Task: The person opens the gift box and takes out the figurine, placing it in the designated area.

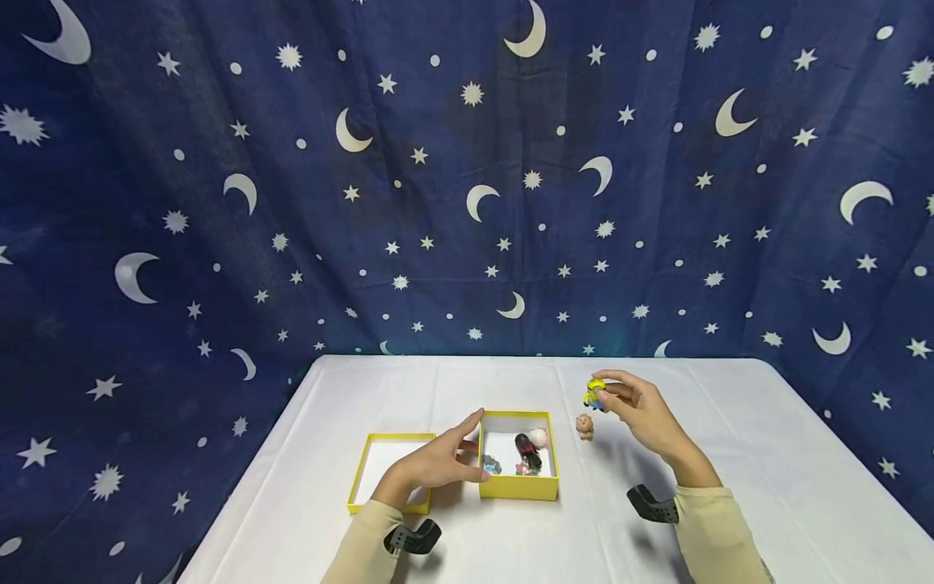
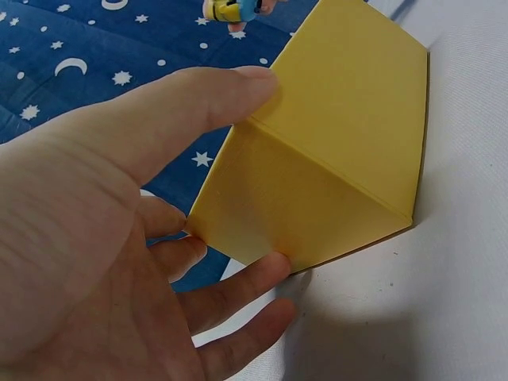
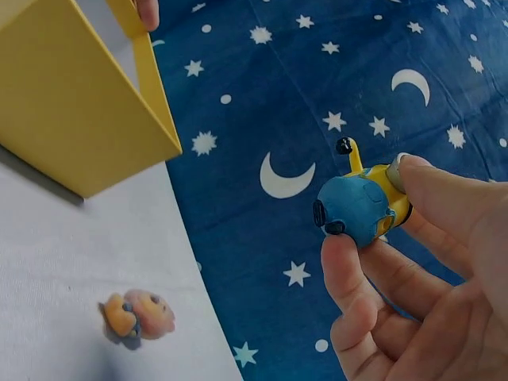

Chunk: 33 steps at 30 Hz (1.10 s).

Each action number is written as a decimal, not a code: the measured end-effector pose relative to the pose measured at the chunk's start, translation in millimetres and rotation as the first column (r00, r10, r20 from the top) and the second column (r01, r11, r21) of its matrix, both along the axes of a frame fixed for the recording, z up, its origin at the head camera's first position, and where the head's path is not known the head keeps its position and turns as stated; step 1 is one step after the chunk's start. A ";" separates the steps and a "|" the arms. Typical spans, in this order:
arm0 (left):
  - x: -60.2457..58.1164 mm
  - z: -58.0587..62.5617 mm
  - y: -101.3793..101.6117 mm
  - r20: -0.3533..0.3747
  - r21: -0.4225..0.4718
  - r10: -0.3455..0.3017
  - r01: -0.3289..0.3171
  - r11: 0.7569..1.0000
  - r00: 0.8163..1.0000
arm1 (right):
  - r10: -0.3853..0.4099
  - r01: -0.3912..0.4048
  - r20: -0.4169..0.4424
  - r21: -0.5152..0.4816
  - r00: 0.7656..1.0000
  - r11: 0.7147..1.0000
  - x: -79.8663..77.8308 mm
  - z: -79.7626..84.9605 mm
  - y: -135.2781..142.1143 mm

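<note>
Pinches a yellow-and-blue figurine [image 1: 594, 396] between thumb and fingers of the right hand [image 1: 648, 414], clamped about its yellow part. Holds it raised above the white table [image 1: 547, 543], to the right of the yellow box [image 1: 518, 487]. Points nearly upright in the head view, with yellow head at top, blue lower body beneath and long axis close to vertical. Sticks one yellow arm out to the left there, toward the box. In the right wrist view, runs lengthwise from lower left to upper right, with black feet aimed lower left, the yellow end under the thumb and a black-tipped arm sticking up. At the top of the left wrist view, lies nearly crosswise, yellow to the left, blue to the right.

With the left hand [image 1: 435, 462], grips the box at its left side, with thumb on the near rim and fingers spread against the side wall. Contains, inside the box, a dark-haired figure [image 1: 527, 448], a whitish piece [image 1: 537, 438] and a blue-grey piece [image 1: 491, 464]. On the table, near the raised figurine: a small peach figure [image 1: 584, 427]. Beyond the left hand, to the left: a shallow yellow tray [image 1: 391, 454].
</note>
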<state>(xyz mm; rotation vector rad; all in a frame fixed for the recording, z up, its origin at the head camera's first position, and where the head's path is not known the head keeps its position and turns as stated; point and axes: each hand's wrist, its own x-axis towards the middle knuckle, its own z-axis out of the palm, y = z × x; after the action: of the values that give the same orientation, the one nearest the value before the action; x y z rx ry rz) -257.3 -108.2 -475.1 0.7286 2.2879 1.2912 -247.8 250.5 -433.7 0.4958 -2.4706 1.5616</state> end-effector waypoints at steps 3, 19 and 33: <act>-0.8 -0.1 0.1 -0.003 -0.001 -0.002 0.002 1.000 1.000 | -0.018 0.018 0.013 -0.005 1.000 1.000 -1.7 -2.3 3.1; 0.0 2.0 -0.5 0.001 -0.004 0.002 -0.002 1.000 1.000 | -0.095 0.096 0.042 -0.028 0.995 0.995 -10.0 -17.6 7.2; -0.2 1.5 -1.1 0.004 -0.008 0.010 -0.010 1.000 1.000 | -0.164 0.168 0.139 -0.018 0.977 0.986 -18.6 -38.3 14.4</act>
<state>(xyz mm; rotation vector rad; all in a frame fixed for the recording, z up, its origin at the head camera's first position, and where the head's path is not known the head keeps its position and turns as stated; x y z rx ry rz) -257.6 -109.2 -473.6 0.7123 2.2956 1.2857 -266.4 264.8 -472.0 0.1759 -2.5085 1.6121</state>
